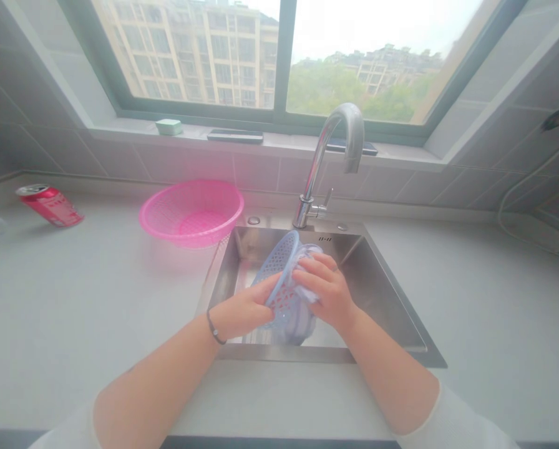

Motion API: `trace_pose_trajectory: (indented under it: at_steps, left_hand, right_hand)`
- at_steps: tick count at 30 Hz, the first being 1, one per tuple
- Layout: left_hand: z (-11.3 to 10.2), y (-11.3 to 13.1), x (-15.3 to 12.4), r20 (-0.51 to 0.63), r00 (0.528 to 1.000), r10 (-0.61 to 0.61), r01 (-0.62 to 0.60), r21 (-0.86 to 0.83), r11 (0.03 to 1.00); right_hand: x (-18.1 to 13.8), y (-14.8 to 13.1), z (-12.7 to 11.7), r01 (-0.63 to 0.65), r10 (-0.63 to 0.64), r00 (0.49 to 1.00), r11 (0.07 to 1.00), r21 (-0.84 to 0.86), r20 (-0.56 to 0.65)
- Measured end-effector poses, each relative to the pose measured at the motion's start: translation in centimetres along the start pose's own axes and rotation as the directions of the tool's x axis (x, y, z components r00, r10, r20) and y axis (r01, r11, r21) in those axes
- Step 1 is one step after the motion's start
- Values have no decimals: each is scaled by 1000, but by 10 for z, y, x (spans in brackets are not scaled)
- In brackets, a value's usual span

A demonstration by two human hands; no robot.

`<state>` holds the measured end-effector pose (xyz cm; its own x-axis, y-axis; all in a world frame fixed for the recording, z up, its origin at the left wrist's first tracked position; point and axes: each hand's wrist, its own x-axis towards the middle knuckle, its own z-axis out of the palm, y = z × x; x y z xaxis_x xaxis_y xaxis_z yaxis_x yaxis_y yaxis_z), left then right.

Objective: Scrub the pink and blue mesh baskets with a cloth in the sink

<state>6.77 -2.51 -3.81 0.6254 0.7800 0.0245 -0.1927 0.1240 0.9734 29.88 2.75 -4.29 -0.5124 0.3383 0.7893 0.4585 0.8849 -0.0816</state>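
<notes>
Over the sink [392,293] my left hand [249,305] grips the rim of a blue plastic colander [274,265], its thumb on the inside edge. The colander is tilted steeply onto its side, with its perforated wall showing. My right hand [326,287] is closed around a pale striped cloth [302,321] and presses it against the colander's right, outer side. Part of the cloth hangs down below my fingers into the sink. The colander's lower part is partly hidden by my left hand and the cloth.
A chrome faucet [312,165] rises behind the sink. On the counter to the left stand a pink basket [193,234] and a tilted red can [52,206]. A green box [169,127] and a dark flat object [235,136] lie on the windowsill.
</notes>
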Motion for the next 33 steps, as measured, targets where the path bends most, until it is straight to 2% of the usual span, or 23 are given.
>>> trace_pose_trajectory:
  at_steps: [2,4,10,12,16,18,21,23,25,27,30,33]
  left_hand:
    - [-2,-1,0,-20,1000,23,-22,61,998]
    - [-3,-1,0,-16,999,47,-45,119,992]
    - [-1,2,2,75,992,104,-116,181,977]
    - [-1,2,2,67,991,117,-127,178,976]
    - [-2,2,3,-6,994,108,-106,131,986]
    - [-3,1,3,-9,995,100,-98,105,990]
    - [-3,0,3,35,994,99,-102,100,990]
    - [-3,0,2,59,995,86,-93,128,987]
    - [-3,0,1,55,997,63,-70,141,988]
    - [-2,-1,2,19,999,44,-46,99,994]
    - [-2,-2,4,-37,999,18,-18,5,1000]
    - [0,-1,4,-21,998,53,-54,-30,998]
  right_hand:
    - [3,-7,-1,63,-64,997,998,16,47]
    - [5,-8,-1,76,-77,996,997,18,46]
    - [0,11,3,-112,115,986,993,34,-124]
    - [1,7,3,-77,81,988,996,38,-131]
    - [4,-12,1,79,-79,997,996,50,-4]
    - [4,-13,1,88,-90,995,995,48,32]
    - [0,0,5,-40,41,999,999,36,-31]
    - [-2,9,8,-165,169,982,985,51,-85]
    - [-3,12,10,-217,224,967,974,68,-120]
    - [-2,6,9,-163,171,978,984,75,-117]
    - [-2,-7,7,-52,54,998,995,87,-27]
    - [-3,-6,6,-35,35,999,993,113,3]
